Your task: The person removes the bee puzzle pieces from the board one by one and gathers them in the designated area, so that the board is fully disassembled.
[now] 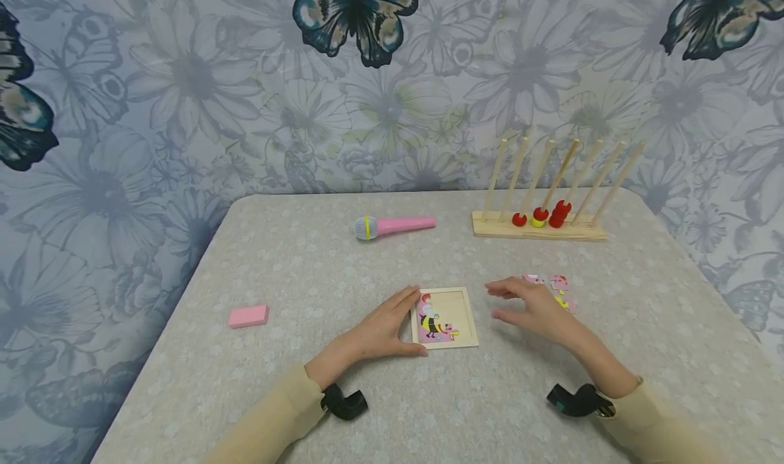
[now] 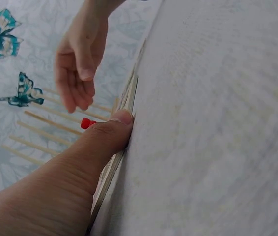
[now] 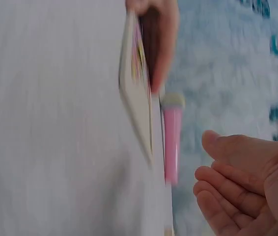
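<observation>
"Tan sleeves (image 1: 269, 416) come nearest, at the bottom of the head view. Where's the puzzle tray (image 1: 458, 307) from each hand?"

"On the surface (image 1: 294, 267), left of the right hand (image 1: 535, 312) and apart from it. The left hand (image 1: 387, 326) is nearer: it grips the tray's left side, thumb at the near edge, fingers at the far corner."

"And the right?"

"Empty, fingers loosely bent, a gap between them and the thumb. Loose pink pieces (image 1: 559, 282) lie just beyond it, partly hidden."

"Any long axis?"

"Hardly; it looks almost square: pale wood, raised rim, part of a pink picture (image 1: 431, 324) at left, bare wood at right."
</observation>
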{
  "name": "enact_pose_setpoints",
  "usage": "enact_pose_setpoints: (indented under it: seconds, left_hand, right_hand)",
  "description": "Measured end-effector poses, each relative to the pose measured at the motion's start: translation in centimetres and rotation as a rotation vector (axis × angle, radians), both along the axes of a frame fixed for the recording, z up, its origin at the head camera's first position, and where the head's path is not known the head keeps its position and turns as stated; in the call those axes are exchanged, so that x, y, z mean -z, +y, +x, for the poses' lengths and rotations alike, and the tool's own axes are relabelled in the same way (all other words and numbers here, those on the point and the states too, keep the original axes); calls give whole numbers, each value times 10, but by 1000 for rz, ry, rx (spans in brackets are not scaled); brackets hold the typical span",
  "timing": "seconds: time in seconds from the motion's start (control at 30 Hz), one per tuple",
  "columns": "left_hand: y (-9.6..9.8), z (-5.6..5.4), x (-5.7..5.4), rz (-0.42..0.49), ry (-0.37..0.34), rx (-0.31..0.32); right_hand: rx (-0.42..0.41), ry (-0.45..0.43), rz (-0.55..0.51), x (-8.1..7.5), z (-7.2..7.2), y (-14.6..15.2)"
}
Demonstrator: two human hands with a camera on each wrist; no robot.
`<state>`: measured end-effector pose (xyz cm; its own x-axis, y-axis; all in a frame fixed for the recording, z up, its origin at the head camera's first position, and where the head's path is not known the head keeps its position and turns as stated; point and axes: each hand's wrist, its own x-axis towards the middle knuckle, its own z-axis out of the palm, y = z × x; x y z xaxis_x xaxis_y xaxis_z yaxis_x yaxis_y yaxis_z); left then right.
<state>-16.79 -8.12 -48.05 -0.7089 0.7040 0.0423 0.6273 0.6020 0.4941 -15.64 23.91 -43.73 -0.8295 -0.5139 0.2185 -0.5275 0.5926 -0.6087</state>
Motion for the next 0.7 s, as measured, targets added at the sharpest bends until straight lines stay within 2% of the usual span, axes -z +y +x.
enact_pose_setpoints:
  seconds: [0.1,0.23,0.4,0.7]
  left_hand:
    - [0,-1,0,1,-2,4]
    - [0,-1,1,-13,2,1]
    - [1,-1,1,-11,7,3]
    - [0,-1,0,-2,25,2]
  right_hand:
    - [-89,-28,23,1,7,-33]
    - [-120,-33,112,8,12,-60]
    - [-123,-14,167,16,15,-71]
    - [-115,21,111,19,17,-74]
